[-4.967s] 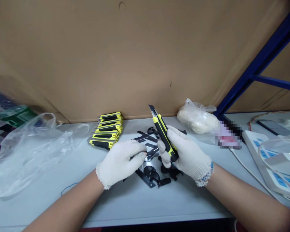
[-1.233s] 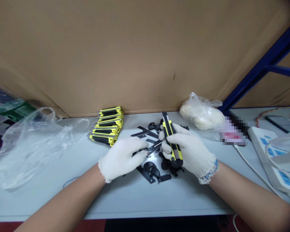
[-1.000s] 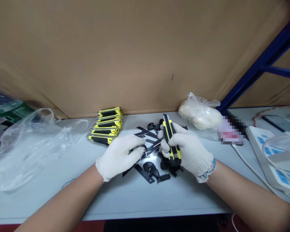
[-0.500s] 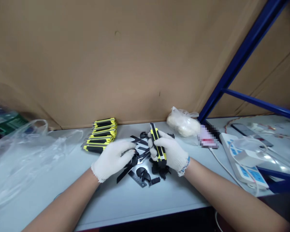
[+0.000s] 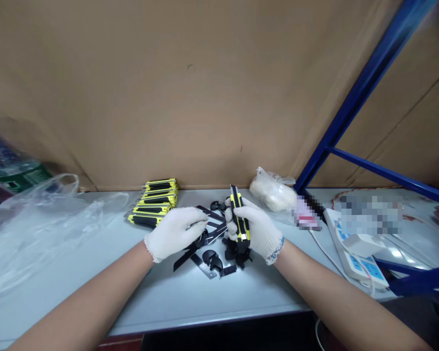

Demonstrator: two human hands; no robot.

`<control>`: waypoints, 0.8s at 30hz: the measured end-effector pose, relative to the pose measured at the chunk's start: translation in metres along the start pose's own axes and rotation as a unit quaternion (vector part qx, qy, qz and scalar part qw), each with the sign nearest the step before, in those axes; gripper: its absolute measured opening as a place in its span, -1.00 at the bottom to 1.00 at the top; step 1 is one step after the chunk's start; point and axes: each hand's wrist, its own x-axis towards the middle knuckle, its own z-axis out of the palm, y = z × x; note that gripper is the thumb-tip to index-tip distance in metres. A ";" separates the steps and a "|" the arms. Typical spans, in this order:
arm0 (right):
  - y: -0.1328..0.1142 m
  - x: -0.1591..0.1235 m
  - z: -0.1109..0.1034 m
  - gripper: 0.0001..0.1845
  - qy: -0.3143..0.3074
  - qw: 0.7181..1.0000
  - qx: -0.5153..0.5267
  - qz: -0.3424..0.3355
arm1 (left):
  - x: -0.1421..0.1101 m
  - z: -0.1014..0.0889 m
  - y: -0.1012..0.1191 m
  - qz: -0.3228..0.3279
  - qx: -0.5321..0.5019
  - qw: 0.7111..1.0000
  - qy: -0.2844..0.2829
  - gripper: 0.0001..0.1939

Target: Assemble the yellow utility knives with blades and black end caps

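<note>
My right hand, in a white knit glove, is closed around a yellow and black utility knife with its tip pointing up and away. My left hand, gloved too, hovers low over the left edge of a loose pile. Its thumb and fingertips come close together; whatever they pinch is too small or hidden to name. Between and below the hands lie dark snap-off blades and black plastic parts. Left of the pile, several finished-looking yellow and black utility knives lie stacked in a row.
A clear plastic bag spreads over the table's left side, with a green-labelled bottle behind it. At the right are a knotted bag, a white power strip with cables, and a blue metal frame. A cardboard wall closes the back.
The view has shifted slightly. My left hand stays by the pile with its fingers drawn together, and my right hand keeps its hold on the utility knife, almost unmoved.
</note>
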 end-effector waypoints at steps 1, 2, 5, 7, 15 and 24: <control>0.000 -0.001 0.001 -0.66 0.003 1.000 0.001 0.000 | 0.000 0.001 0.000 0.008 0.004 1.000 -0.003 -0.76; -0.001 -0.001 0.002 -0.66 0.006 1.000 0.002 -0.002 | 0.000 0.002 0.000 0.015 0.008 1.000 -0.005 -0.76; -0.004 -0.003 0.005 -0.67 0.011 1.000 0.002 -0.012 | -0.001 0.004 -0.001 0.031 0.025 0.999 -0.014 -0.74; -0.004 -0.003 0.006 -0.67 0.009 1.000 -0.002 -0.013 | -0.001 0.004 -0.003 0.036 0.041 0.998 -0.014 -0.72; 0.009 0.003 0.007 -0.53 0.014 1.000 -0.023 0.001 | 0.003 -0.002 -0.012 -0.003 0.079 0.997 -0.002 -0.70; 0.005 0.007 0.011 -0.63 0.019 0.994 0.096 -0.041 | -0.003 -0.008 -0.003 0.052 0.104 0.993 -0.034 -0.77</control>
